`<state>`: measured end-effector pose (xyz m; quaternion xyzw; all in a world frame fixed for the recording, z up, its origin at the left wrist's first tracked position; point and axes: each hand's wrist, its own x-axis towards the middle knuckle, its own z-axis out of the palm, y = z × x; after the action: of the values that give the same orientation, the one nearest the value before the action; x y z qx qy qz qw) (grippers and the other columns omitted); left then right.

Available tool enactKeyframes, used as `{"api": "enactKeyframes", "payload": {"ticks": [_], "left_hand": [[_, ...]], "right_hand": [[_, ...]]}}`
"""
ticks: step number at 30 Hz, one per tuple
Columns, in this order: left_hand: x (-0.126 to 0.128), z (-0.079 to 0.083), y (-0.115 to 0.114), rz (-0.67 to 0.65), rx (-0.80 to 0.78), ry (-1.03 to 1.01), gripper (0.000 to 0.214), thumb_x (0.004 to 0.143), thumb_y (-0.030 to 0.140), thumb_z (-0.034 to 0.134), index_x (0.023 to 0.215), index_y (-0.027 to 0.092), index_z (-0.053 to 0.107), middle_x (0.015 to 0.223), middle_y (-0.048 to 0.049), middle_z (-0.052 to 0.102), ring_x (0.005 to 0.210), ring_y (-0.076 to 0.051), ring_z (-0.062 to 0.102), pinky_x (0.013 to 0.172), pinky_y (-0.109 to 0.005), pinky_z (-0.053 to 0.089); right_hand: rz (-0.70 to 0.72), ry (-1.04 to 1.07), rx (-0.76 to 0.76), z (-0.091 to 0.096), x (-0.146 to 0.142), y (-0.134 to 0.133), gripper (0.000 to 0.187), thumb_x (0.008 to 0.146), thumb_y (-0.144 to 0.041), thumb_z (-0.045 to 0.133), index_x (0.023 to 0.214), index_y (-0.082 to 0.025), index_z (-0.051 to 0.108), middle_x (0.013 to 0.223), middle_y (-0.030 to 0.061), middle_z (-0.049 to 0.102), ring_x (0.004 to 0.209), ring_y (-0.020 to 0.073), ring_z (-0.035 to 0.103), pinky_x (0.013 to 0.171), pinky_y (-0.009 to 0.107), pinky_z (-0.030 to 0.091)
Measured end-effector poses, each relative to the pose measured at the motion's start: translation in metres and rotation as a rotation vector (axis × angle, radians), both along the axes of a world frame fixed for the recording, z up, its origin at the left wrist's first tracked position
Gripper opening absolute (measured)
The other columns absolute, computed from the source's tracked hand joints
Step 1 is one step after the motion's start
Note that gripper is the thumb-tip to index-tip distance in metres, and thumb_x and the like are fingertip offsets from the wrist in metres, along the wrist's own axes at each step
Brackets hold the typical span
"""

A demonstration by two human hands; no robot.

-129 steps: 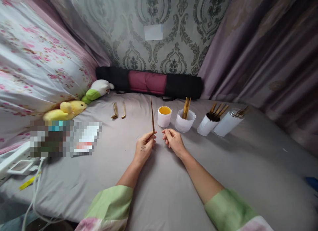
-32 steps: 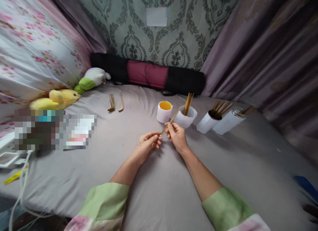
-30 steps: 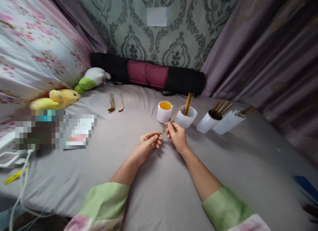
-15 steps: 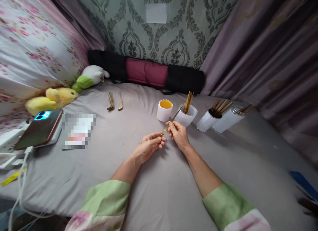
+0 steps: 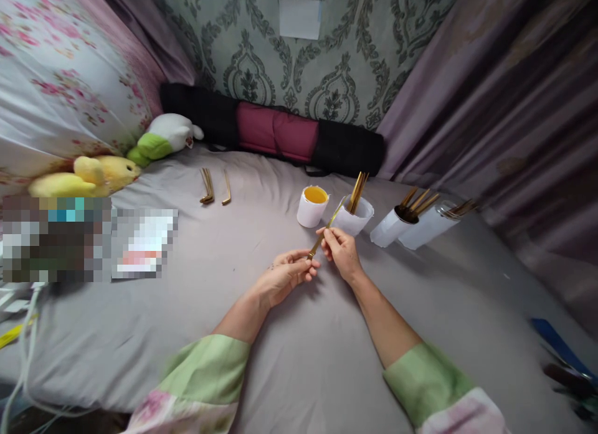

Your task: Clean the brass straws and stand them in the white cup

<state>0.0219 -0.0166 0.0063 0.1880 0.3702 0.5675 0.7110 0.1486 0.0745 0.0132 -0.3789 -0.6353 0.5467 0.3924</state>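
My left hand (image 5: pixel 292 275) pinches the lower end of a thin gold-coloured strip (image 5: pixel 316 245), thumb against fingers. Further up, my right hand (image 5: pixel 343 252) grips the same strip between thumb and fingertips. The strip slants up to the right, and its thin far end passes in front of a white cup (image 5: pixel 352 225) holding several upright gold strips (image 5: pixel 357 194). Left of that cup stands a white-wrapped cup (image 5: pixel 311 212) with a yellow inside. Farther left lie gold strips with bent ends: a small bunch (image 5: pixel 207 187) and a single one (image 5: pixel 227 188).
Two white-wrapped cylinders (image 5: pixel 389 230) with more gold strips lean at the right. A black and maroon long bag (image 5: pixel 275 132) lies along the wall. Plush toys (image 5: pixel 70 182) and white cables (image 5: pixel 28 334) are at the left. A blue object (image 5: pixel 560 344) lies far right.
Both hands still hold the strip, which now looks turned slightly more upright. The whole view has shifted a little, with the hands appearing slightly farther right.
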Motion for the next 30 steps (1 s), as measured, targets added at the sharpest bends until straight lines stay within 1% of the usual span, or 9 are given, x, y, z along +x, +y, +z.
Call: {"api": "enactKeyframes", "payload": {"ticks": [8, 12, 20, 25, 30], "left_hand": [[-0.001, 0.005, -0.001, -0.047, -0.005, -0.03, 0.03, 0.072, 0.009, 0.063, 0.1, 0.007, 0.054, 0.085, -0.0124, 0.064, 0.064, -0.01, 0.058, 0.059, -0.02, 0.045], [-0.001, 0.008, -0.001, -0.05, -0.019, -0.027, 0.028, 0.072, 0.009, 0.062, 0.099, 0.007, 0.054, 0.085, -0.0124, 0.064, 0.063, -0.009, 0.058, 0.058, -0.02, 0.045], [0.0, 0.01, -0.002, -0.064, -0.047, -0.005, 0.026, 0.073, 0.007, 0.06, 0.099, 0.007, 0.053, 0.085, -0.0126, 0.064, 0.063, -0.01, 0.058, 0.057, -0.019, 0.045], [0.0, 0.011, -0.002, -0.061, -0.068, 0.013, 0.025, 0.074, 0.007, 0.059, 0.098, 0.007, 0.053, 0.084, -0.0126, 0.064, 0.063, -0.01, 0.059, 0.057, -0.02, 0.045], [0.0, 0.009, -0.002, -0.075, -0.049, 0.013, 0.025, 0.073, 0.008, 0.06, 0.098, 0.008, 0.054, 0.085, -0.0123, 0.064, 0.063, -0.01, 0.059, 0.058, -0.02, 0.045]], "right_hand": [[-0.064, -0.005, 0.007, 0.003, -0.001, 0.005, 0.037, 0.079, -0.05, 0.046, 0.086, -0.017, 0.06, 0.059, -0.0034, 0.047, 0.042, 0.0048, 0.039, 0.035, 0.017, 0.031], [-0.11, -0.021, 0.064, 0.009, -0.001, 0.009, 0.036, 0.079, -0.049, 0.046, 0.086, -0.017, 0.06, 0.058, -0.0032, 0.047, 0.041, 0.0046, 0.038, 0.034, 0.016, 0.029], [-0.174, -0.061, 0.148, 0.026, 0.0, 0.022, 0.037, 0.079, -0.05, 0.046, 0.086, -0.016, 0.061, 0.06, -0.0021, 0.05, 0.041, 0.0042, 0.04, 0.034, 0.016, 0.029], [-0.199, -0.043, 0.153, 0.037, 0.002, 0.033, 0.038, 0.078, -0.051, 0.048, 0.086, -0.016, 0.06, 0.059, -0.0026, 0.049, 0.039, 0.0036, 0.038, 0.032, 0.015, 0.028], [-0.226, -0.009, 0.134, 0.045, 0.005, 0.039, 0.037, 0.075, -0.051, 0.052, 0.084, -0.016, 0.06, 0.059, -0.0021, 0.05, 0.038, 0.0036, 0.038, 0.03, 0.015, 0.028]]}}
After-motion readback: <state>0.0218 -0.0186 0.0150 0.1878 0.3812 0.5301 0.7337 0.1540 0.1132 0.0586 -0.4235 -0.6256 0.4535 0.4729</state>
